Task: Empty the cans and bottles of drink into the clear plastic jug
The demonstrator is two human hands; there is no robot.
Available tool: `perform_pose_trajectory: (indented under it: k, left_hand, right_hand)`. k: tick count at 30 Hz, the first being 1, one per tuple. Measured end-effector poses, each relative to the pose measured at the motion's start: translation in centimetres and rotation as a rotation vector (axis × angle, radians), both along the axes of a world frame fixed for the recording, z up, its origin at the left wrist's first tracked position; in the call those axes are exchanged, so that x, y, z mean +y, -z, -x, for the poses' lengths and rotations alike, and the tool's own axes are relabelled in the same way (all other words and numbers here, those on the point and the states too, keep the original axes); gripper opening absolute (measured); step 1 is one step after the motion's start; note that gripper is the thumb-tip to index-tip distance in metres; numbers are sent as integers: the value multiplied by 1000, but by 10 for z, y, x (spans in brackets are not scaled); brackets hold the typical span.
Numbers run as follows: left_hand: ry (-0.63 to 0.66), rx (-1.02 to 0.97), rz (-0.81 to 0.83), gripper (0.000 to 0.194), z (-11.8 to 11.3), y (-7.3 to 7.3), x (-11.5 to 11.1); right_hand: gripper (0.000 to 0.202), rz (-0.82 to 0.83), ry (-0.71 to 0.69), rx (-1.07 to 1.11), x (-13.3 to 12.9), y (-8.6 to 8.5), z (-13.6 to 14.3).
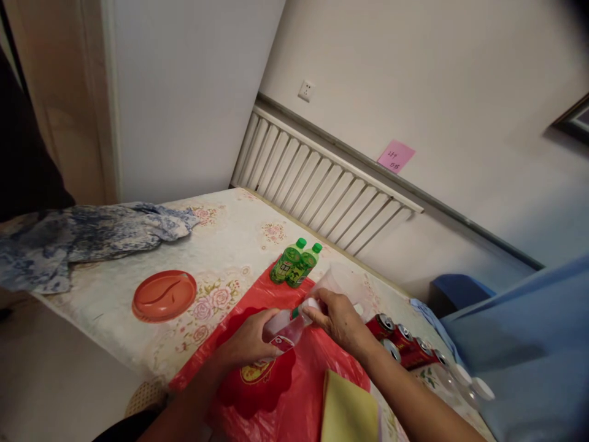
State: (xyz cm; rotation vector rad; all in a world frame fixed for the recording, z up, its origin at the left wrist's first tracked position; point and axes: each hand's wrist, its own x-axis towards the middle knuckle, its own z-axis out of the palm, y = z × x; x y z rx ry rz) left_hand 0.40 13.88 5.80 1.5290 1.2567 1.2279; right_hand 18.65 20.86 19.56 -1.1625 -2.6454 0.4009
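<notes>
The left hand [248, 344] is curled around the lower body of a small clear bottle [284, 328] that lies tilted, neck pointing up and to the right; a red label shows under the fingers. The right hand [338, 319] is closed at the bottle's neck, fingertips pinched on its white cap [309, 305], with a green band just below it. Both hands hover over a red plastic bag [276, 393] spread on the near part of the table [230, 245], which is covered by a floral cloth.

Just behind the right hand stands a clear plastic measuring cup [334, 282], tilted in view, near the table's far edge. Left of it, two green bottles [294, 263] with green caps stand side by side, touching, at the far edge of the red bag. To the right of the right wrist lies a row of red drink cans [405, 344], and beyond them some clear bottles with white caps [464, 380] near the right-hand edge. A yellow cloth [347, 411] lies on the bag under the right forearm.

Well apart to the left, a red oval plate [164, 296] sits on the floral cloth, and a blue-and-white patterned fabric [83, 236] is bunched at the table's far left corner. A pink note [396, 156] sticks to the wall above the radiator [317, 184].
</notes>
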Motion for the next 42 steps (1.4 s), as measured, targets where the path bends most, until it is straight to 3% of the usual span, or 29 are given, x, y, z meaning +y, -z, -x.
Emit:
perform_pose_trajectory:
  k: [3, 6, 11, 17, 20, 23, 26, 32, 37, 42]
  left_hand:
    - [-9, 12, 12, 53, 0, -1, 0]
    - [13, -28, 15, 53, 0, -3, -1]
    - [34, -116, 23, 61, 1, -6, -3]
    - [17, -164, -4, 62, -2, -6, -1]
    - [38, -170, -18, 59, -4, -10, -4]
    - [17, -79, -15, 56, -6, -19, -11]
    - [-28, 41, -37, 62, -12, -28, -19]
    - [45, 94, -8, 73, -41, -34, -22]
    - [137, 99, 31, 74, -85, -39, -26]
    - [205, 227, 80, 73, -124, -55, -32]
  right_hand:
    - [31, 4, 68, 35, 1, 7, -2]
    - [37, 150, -45, 149, 4, 7, -6]
    - [68, 357, -60, 364, 4, 21, -14]
    - [59, 453, 50, 381, -16, 64, -6]
    - [50, 465, 111, 456, -26, 75, 3]
    - [50, 457, 178, 491, -36, 71, 7]
    - [51, 426, 218, 498, -50, 57, 1]
    - [50, 399, 239, 599, -72, 32, -37]
    - [51, 375, 313, 644, -84, 34, -83]
    - [51, 394, 330, 696, -94, 40, -127]
